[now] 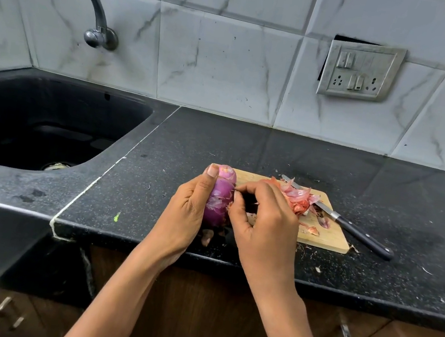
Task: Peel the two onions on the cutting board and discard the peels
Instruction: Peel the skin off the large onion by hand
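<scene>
While our left hand (189,209) clasps a glossy purple onion (219,200) with papery shreds clinging, our right hand (263,222) pinches its skin; pink peels (298,199) heap on the board (330,236).

- The round purple onion (220,205) has smooth, shiny skin.
- The flat pale wooden cutting board (329,236) looks matt.
- The black speckled stone counter (247,149) shines.
- The curved grey metal tap (95,5) looks dull.
</scene>
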Demonstrator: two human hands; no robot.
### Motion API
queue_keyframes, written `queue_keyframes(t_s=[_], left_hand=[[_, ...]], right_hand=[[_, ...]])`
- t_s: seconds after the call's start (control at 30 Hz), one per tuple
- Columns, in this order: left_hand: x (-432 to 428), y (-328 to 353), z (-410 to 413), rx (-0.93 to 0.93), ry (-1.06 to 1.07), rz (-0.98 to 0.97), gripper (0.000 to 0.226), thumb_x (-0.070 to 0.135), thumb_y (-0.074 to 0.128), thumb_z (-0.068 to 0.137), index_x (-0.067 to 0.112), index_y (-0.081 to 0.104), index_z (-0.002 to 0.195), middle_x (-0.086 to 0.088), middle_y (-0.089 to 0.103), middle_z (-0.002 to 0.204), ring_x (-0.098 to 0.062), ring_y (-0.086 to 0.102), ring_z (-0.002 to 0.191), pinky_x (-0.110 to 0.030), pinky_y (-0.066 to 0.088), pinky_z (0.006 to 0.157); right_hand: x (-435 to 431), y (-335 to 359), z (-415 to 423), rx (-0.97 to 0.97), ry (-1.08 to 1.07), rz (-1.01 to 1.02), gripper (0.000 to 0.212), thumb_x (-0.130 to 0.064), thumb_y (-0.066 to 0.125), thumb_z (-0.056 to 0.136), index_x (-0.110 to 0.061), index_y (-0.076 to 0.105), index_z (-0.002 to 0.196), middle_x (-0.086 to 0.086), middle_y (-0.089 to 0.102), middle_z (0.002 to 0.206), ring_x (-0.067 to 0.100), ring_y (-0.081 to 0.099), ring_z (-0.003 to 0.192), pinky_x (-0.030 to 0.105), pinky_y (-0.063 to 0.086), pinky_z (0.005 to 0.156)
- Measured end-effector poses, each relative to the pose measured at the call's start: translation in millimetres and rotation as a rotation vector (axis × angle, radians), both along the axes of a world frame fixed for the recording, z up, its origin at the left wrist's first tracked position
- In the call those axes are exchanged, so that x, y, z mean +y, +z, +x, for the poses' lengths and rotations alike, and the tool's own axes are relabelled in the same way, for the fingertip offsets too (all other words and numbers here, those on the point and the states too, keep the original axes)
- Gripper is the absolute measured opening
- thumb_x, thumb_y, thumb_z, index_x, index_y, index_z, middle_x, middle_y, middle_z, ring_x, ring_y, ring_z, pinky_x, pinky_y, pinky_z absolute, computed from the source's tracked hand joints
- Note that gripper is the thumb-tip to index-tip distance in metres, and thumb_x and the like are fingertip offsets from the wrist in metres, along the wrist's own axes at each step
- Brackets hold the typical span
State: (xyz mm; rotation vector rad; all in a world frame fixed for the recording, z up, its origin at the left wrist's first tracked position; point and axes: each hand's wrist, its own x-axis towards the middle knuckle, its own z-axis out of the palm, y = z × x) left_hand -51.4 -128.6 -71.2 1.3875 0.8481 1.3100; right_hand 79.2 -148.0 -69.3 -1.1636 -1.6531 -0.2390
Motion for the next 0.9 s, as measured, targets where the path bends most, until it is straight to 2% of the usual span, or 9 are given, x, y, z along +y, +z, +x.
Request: queue_keyframes(t_s=[0.07,0.17,0.37,0.47,0.57,0.67,0.8,0.9], left_hand=[[-0.4,1.2,0.1,-0.011,-0.016,0.009,0.059,0.056,0.034,0.102,0.010,0.069,0.115,-0.009,0.066,0.071,-0.017,0.057,0.051,-0.027,0.043,0.040],[-0.8,2.2,-0.5,-0.027,-0.032,0.012,0.055,0.055,0.037,0.101,0.010,0.066,0.117,-0.014,0.070,0.083,-0.018,0.063,0.056,-0.029,0.046,0.042],[-1.6,1.1,-2.2,-0.067,-0.052,-0.005,0.053,0.052,0.043,0.099,0.003,0.056,0.114,-0.015,0.065,0.088,-0.020,0.064,0.063,-0.031,0.050,0.047],[-1.5,0.4,-2.8,-0.084,-0.051,-0.003,0.047,0.047,0.044,0.101,0.002,0.055,0.112,-0.016,0.063,0.094,-0.023,0.062,0.077,-0.031,0.054,0.059],[-2.1,1.1,-2.4,-0.077,-0.041,-0.006,0.044,0.044,0.045,0.100,0.003,0.055,0.115,-0.013,0.065,0.097,-0.026,0.064,0.083,-0.036,0.055,0.065],[-3.4,1.8,-3.1,-0.090,-0.047,-0.024,0.045,0.043,0.047,0.097,0.005,0.053,0.119,-0.022,0.065,0.103,-0.030,0.064,0.088,-0.042,0.056,0.071],[-4.0,2.8,-4.1,-0.125,-0.060,-0.060,0.042,0.040,0.050,0.095,0.007,0.052,0.121,-0.010,0.068,0.106,-0.026,0.066,0.093,-0.045,0.057,0.078],[-3.1,3.2,-3.7,-0.174,-0.078,-0.089,0.038,0.034,0.047,0.100,0.006,0.051,0.125,-0.009,0.070,0.109,-0.025,0.068,0.096,-0.047,0.060,0.080]], right_hand=[[0.0,-1.4,-1.7,0.075,0.006,-0.027,0.002,-0.010,0.066,0.091,-0.010,0.066,0.093,-0.002,0.063,0.089,0.009,0.056,0.081,0.012,0.040,0.071],[0.5,-2.2,-4.9,0.168,0.023,-0.056,0.005,-0.007,0.069,0.089,-0.011,0.067,0.092,-0.004,0.064,0.088,0.006,0.055,0.082,0.009,0.040,0.073],[1.8,-4.0,-11.2,0.301,0.052,-0.056,0.007,-0.008,0.070,0.087,-0.012,0.070,0.093,-0.005,0.066,0.089,0.008,0.062,0.085,0.021,0.050,0.075],[2.3,-5.6,-13.7,0.347,0.042,-0.043,0.007,-0.008,0.071,0.085,-0.012,0.070,0.091,-0.005,0.067,0.087,0.007,0.062,0.084,0.023,0.051,0.074],[3.8,-7.4,-15.5,0.396,0.032,-0.047,0.006,-0.008,0.071,0.084,-0.012,0.071,0.089,-0.006,0.067,0.086,0.007,0.063,0.082,0.024,0.052,0.071],[5.9,-8.6,-16.4,0.468,0.045,-0.080,0.006,-0.013,0.070,0.083,-0.014,0.073,0.088,-0.008,0.069,0.084,0.008,0.065,0.080,0.027,0.054,0.070],[6.9,-9.0,-16.7,0.635,0.111,-0.189,0.006,-0.008,0.072,0.084,-0.013,0.075,0.086,-0.006,0.072,0.083,0.008,0.069,0.079,0.023,0.056,0.068],[8.3,-9.1,-16.3,0.753,0.168,-0.240,0.009,-0.004,0.072,0.084,-0.012,0.076,0.084,-0.005,0.073,0.079,0.003,0.068,0.077,0.017,0.052,0.068]])
